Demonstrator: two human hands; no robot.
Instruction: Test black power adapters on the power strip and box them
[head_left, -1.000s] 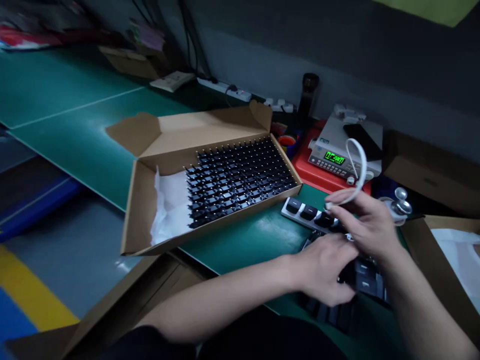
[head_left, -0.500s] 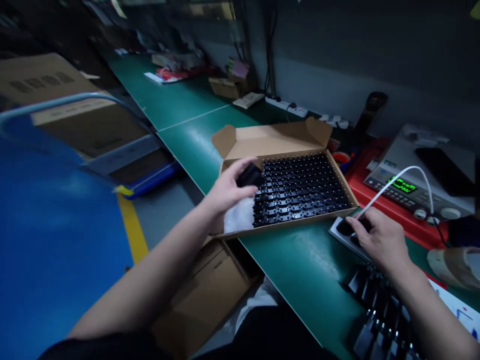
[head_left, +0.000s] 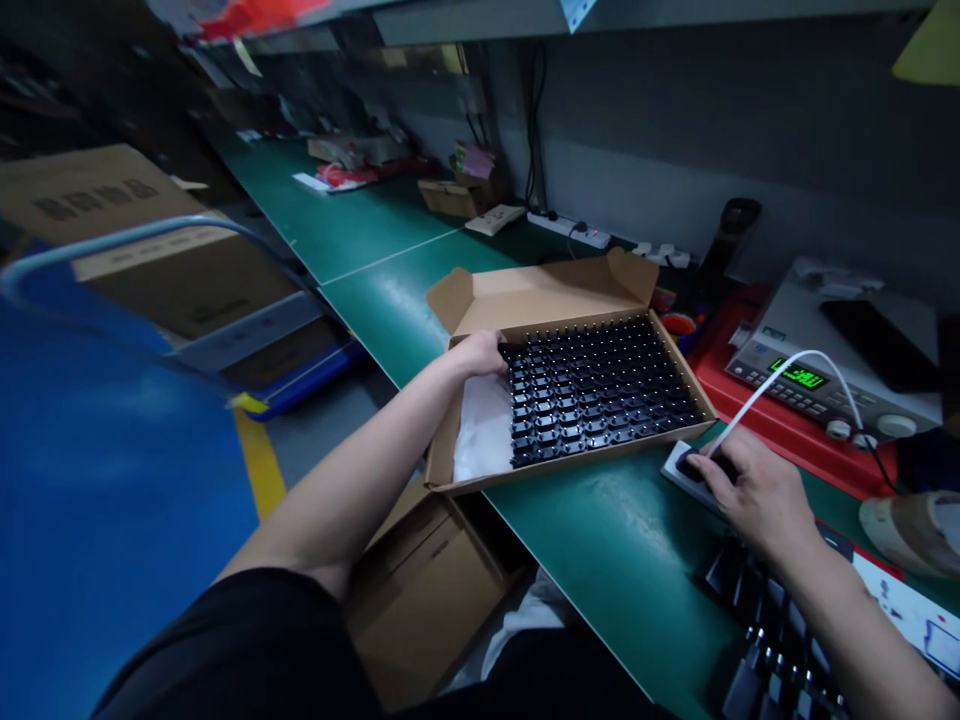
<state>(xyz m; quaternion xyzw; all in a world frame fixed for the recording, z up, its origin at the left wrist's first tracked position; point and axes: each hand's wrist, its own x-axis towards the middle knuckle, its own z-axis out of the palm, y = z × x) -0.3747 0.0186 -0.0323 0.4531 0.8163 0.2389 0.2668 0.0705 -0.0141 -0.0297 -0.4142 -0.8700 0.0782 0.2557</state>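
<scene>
On the green workbench (head_left: pixel 600 560), an open cardboard box (head_left: pixel 547 290), its lid tilted back, contains close rows of black parts (head_left: pixel 600 390) with bright tips; white lining (head_left: pixel 480 430) covers its left portion. The left hand (head_left: pixel 480 352) reaches inside the far left corner, its fingers curled against the end of the rearmost row; whether they pinch a part cannot be told. The right hand (head_left: pixel 757 490) pinches the lower end of a white cable (head_left: pixel 776 372) over a pale strip (head_left: pixel 670 463) that seats black pieces, just beside the box. More parts (head_left: pixel 750 640) lie beneath the right forearm. Below the bench edge stands a brown carton (head_left: pixel 427 610). Labels: the large carton (head_left: pixel 97 195) at left bears dark printed characters, too blurred to read surely; the instrument (head_left: pixel 885 390) shows green figures, likewise illegible; a white sheet (head_left: pixel 911 605) carries blue marks.
</scene>
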